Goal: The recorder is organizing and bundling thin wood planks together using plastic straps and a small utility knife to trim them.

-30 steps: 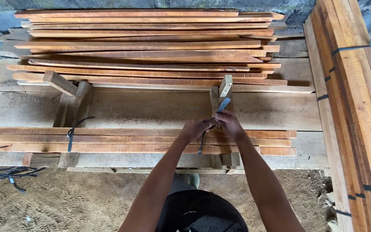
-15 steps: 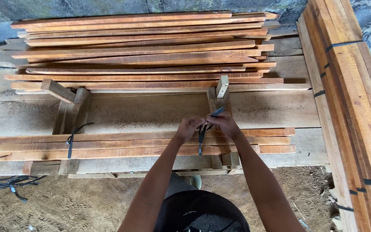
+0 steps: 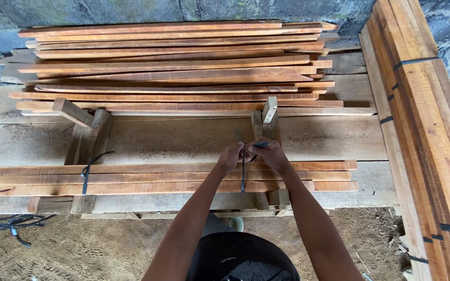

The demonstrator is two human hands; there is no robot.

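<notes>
Our left hand (image 3: 232, 157) and right hand (image 3: 270, 154) meet just right of the frame's centre, each pinched around the dark strap (image 3: 243, 176) that wraps the bundle of slats (image 3: 162, 178). The fingers of both are clenched on the strap's upper ends, and its tail hangs down across the front of the bundle. That bundle lies lengthwise across the lower middle of the frame on the plank counter (image 3: 183, 136). A second dark strap (image 3: 85, 174) already circles the bundle toward the lower left. A loose pile of slats (image 3: 173, 67) fills the upper half, and strapped bundles (image 3: 423, 114) run down the right edge. Spare straps (image 3: 6, 221) lie on the sawdust floor at the lower left.
</notes>
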